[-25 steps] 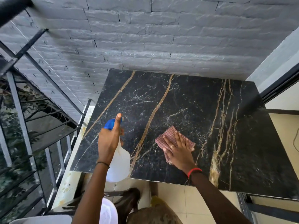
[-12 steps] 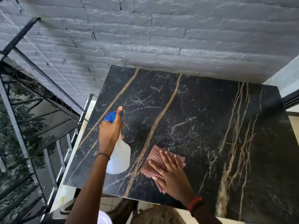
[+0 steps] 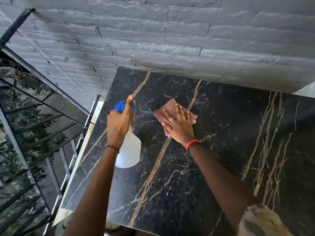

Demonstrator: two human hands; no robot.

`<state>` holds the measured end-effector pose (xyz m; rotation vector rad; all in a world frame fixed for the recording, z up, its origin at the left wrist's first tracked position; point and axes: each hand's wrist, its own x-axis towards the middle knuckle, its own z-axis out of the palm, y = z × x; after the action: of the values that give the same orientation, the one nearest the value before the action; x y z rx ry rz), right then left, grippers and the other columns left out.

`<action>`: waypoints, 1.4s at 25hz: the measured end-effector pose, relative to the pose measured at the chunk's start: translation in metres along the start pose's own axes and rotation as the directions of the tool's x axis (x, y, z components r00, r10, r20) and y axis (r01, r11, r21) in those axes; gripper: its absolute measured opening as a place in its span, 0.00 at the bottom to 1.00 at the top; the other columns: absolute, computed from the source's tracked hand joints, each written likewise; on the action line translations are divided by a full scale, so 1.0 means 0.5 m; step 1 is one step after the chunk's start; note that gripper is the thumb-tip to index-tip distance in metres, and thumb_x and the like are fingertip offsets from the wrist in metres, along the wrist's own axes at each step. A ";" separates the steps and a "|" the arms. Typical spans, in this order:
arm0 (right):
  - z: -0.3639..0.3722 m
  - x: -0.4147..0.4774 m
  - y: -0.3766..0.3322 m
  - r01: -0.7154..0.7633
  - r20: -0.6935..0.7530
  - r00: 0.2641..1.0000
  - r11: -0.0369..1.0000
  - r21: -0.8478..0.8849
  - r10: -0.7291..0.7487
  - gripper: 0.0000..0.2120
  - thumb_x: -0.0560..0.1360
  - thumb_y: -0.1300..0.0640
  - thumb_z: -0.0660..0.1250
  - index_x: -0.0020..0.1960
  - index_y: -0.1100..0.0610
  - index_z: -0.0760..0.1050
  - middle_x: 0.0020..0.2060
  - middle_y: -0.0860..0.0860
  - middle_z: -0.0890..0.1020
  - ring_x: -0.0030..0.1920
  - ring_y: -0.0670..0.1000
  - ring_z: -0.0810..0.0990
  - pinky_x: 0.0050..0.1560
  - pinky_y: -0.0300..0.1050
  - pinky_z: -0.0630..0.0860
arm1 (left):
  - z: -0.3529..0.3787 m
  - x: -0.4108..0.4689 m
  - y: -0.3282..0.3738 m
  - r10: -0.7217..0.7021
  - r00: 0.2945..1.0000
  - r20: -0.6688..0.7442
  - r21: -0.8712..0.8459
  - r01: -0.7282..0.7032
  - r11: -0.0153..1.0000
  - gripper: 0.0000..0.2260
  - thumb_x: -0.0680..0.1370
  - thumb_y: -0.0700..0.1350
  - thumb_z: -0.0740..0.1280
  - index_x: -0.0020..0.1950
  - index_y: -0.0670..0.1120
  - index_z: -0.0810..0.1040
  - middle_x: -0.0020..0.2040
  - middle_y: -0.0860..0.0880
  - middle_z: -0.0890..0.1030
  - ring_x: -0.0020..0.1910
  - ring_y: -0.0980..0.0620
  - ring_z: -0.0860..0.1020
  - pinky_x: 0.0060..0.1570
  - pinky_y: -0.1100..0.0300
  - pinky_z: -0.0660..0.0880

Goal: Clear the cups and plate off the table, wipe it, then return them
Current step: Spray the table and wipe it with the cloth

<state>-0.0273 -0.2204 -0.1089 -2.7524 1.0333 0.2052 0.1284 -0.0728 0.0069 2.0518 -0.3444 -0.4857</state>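
The bench (image 3: 221, 133), a black marble-pattern slab with gold veins, has its far edge against the grey brick wall (image 3: 170, 40); its right and near-right parts run out of view. The left hand (image 3: 119, 123) grips the neck of the white spray bottle (image 3: 129, 150), fingers wrapped around it and 1 digit extended along the blue spray head (image 3: 118, 107). The hand covers the trigger and nozzle. Whether the bottle base touches the bench cannot be determined. The right hand (image 3: 179, 126) lies flat, fingers straight and spread, pressing the red checked cloth (image 3: 170, 108) onto the far-left area of the bench, just right of the bottle. The hand hides most of the cloth, with only the far corner and side edges showing. A red wristband (image 3: 192, 143) sits on the right wrist. A metal railing (image 3: 56, 167) stands left of the bench, its lower part blurred.
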 end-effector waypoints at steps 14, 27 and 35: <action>-0.015 -0.004 0.194 0.012 0.000 1.000 0.998 -0.055 -0.012 0.27 0.78 0.35 0.42 0.76 0.39 0.48 0.77 0.58 0.46 0.77 0.59 0.46 0.75 0.60 0.45 | 0.032 0.057 0.030 -0.073 0.997 0.023 -0.037 0.074 0.997 0.30 0.75 0.67 0.59 0.48 0.40 0.79 0.40 0.40 0.83 0.34 0.43 0.78 0.45 0.39 0.80; -0.034 0.182 0.089 0.345 0.086 0.936 0.937 -0.053 -0.340 0.26 0.78 0.34 0.43 0.74 0.35 0.41 0.76 0.53 0.38 0.77 0.55 0.40 0.74 0.56 0.36 | 0.014 0.113 0.013 -0.057 0.997 -0.050 -0.050 0.054 0.997 0.28 0.76 0.66 0.59 0.48 0.41 0.82 0.32 0.48 0.79 0.27 0.52 0.77 0.40 0.50 0.80; -0.076 0.347 0.111 0.192 0.058 0.980 0.981 -0.034 -0.189 0.27 0.78 0.33 0.42 0.75 0.35 0.43 0.77 0.56 0.41 0.77 0.58 0.41 0.74 0.57 0.36 | -0.032 0.143 -0.029 -0.044 0.987 -0.158 -0.040 0.038 0.998 0.24 0.78 0.65 0.59 0.41 0.45 0.80 0.28 0.51 0.77 0.23 0.60 0.75 0.28 0.74 0.69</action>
<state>0.0678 -0.3799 -0.1132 -2.8416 0.7537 0.2727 0.1996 -0.0841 -0.0126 2.0500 -0.1972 -0.3482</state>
